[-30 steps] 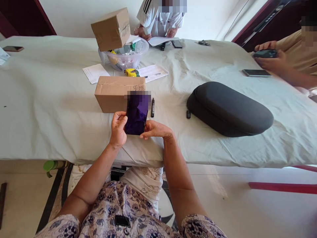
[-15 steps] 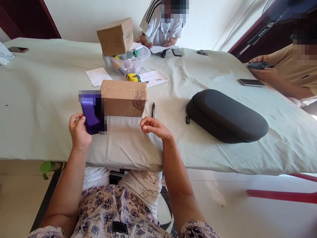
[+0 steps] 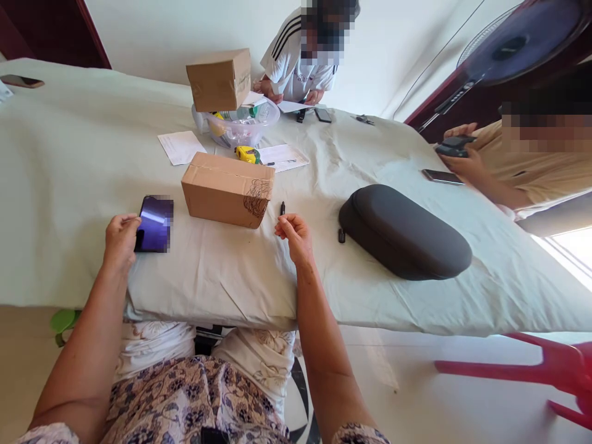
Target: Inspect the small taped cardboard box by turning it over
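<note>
My left hand (image 3: 121, 240) pinches the left edge of a dark, glossy smartphone (image 3: 155, 223) with a purple sheen, low over the cloth; part of it is blurred out. Near the box's front right corner, my right hand (image 3: 298, 237) has its thumb and fingers closed at the near end of a black marker pen (image 3: 283, 208), whose far part shows beyond the fingers. Between my hands, a little farther away, sits a cardboard box (image 3: 222, 192) with black scribbles on its right end. A small black cap (image 3: 341, 235) lies right of my right hand.
A black hard case (image 3: 407, 231) lies at right. Behind the box are a yellow tape measure (image 3: 247, 154), papers (image 3: 180, 148), and a plastic basin (image 3: 235, 132) topped by another cardboard box (image 3: 217, 80). Two people sit at the far side and right. A red stool (image 3: 550, 364) stands below.
My left hand has lowered the smartphone and moved it left, away from the box. My right hand has gone from loosely curled beside the marker pen to closed at its near end.
</note>
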The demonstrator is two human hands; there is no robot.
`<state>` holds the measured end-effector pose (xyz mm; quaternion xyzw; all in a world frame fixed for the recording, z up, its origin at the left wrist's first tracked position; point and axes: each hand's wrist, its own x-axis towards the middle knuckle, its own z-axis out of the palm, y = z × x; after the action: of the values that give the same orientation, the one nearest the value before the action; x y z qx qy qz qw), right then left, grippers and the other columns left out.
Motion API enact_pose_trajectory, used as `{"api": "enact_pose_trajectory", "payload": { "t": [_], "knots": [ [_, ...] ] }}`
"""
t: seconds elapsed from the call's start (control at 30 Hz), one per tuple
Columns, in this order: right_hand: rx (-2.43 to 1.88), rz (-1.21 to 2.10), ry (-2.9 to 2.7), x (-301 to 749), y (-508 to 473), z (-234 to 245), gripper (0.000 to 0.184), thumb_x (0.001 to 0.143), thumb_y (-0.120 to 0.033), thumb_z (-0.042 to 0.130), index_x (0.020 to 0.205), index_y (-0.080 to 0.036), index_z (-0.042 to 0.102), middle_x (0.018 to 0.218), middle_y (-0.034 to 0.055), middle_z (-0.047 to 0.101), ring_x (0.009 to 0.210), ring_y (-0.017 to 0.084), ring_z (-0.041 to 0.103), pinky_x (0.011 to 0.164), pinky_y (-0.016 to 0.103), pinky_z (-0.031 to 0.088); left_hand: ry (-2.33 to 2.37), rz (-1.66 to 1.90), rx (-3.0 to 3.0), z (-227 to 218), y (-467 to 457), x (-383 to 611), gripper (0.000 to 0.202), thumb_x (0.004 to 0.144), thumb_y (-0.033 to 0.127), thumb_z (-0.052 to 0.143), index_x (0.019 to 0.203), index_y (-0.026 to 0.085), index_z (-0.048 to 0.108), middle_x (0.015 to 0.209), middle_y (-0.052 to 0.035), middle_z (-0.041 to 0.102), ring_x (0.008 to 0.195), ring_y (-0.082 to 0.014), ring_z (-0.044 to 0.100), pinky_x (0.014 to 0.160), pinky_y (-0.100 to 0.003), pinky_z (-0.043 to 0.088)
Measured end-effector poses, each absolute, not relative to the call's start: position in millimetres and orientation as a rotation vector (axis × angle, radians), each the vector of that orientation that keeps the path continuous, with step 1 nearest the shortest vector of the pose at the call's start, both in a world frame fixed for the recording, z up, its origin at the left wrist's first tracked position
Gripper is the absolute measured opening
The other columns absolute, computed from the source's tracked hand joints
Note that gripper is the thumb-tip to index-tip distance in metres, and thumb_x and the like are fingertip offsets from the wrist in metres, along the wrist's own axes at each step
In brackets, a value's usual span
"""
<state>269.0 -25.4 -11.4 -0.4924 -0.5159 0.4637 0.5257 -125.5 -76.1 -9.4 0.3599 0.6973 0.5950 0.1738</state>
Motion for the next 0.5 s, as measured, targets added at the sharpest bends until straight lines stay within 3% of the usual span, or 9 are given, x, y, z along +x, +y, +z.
{"api": "enact_pose_trajectory", "payload": {
  "t": [0.1,0.2,0.27,0.33,0.5],
  "knots": [
    [-1.305,0.955,-1.279,269.5,-22.0,-17.9,0.034,0.080,-0.053,0.064,0.091,-0.021,0.065,0.074,0.0006,0.070,0.064,0.014,0.064,0.060,0.027,0.048,2.159,1.535,0.995,-0.9,-82.0,-120.1,0.020,0.071,0.022,0.072,0.089,0.018,0.065,0.067,0.0047,0.058,0.066,-0.0134,0.051,0.073,-0.030,0.050],
    [-1.437,0.747,-1.429,270.0,-19.2,-24.5,0.030,0.082,-0.046,0.059,0.093,-0.020,0.069,0.081,0.0051,0.075,0.072,0.019,0.068,0.072,0.034,0.054,2.376,1.370,1.208,13.2,-84.6,-104.4,0.035,0.073,0.026,0.072,0.108,0.020,0.066,0.099,-0.0039,0.069,0.085,-0.0209,0.061,0.094,-0.044,0.052],
    [-1.518,0.605,-1.541,270.6,-17.4,-28.5,0.029,0.083,-0.041,0.056,0.094,-0.020,0.072,0.088,0.0083,0.077,0.080,0.023,0.071,0.079,0.039,0.056,2.356,1.436,1.398,22.5,-80.7,-87.2,0.041,0.077,0.027,0.067,0.118,0.018,0.064,0.122,-0.0121,0.067,0.110,-0.0283,0.063,0.101,-0.046,0.051],
    [-1.576,0.502,-1.617,272.0,-15.4,-32.2,0.031,0.085,-0.038,0.052,0.099,-0.020,0.074,0.095,0.0109,0.079,0.087,0.026,0.072,0.084,0.043,0.056,2.241,1.562,1.597,28.7,-71.0,-65.7,0.047,0.081,0.030,0.063,0.125,0.014,0.060,0.132,-0.0174,0.063,0.128,-0.0308,0.057,0.112,-0.046,0.045],
    [-1.623,0.313,-1.674,281.2,-10.8,-40.5,0.034,0.086,-0.035,0.052,0.107,-0.018,0.073,0.106,0.0147,0.079,0.098,0.029,0.072,0.093,0.050,0.056,2.000,1.694,1.759,25.5,-32.7,-8.5,0.069,0.087,0.047,0.061,0.144,0.012,0.045,0.150,-0.0229,0.048,0.146,-0.0328,0.043,0.123,-0.049,0.034]
  ]
}}
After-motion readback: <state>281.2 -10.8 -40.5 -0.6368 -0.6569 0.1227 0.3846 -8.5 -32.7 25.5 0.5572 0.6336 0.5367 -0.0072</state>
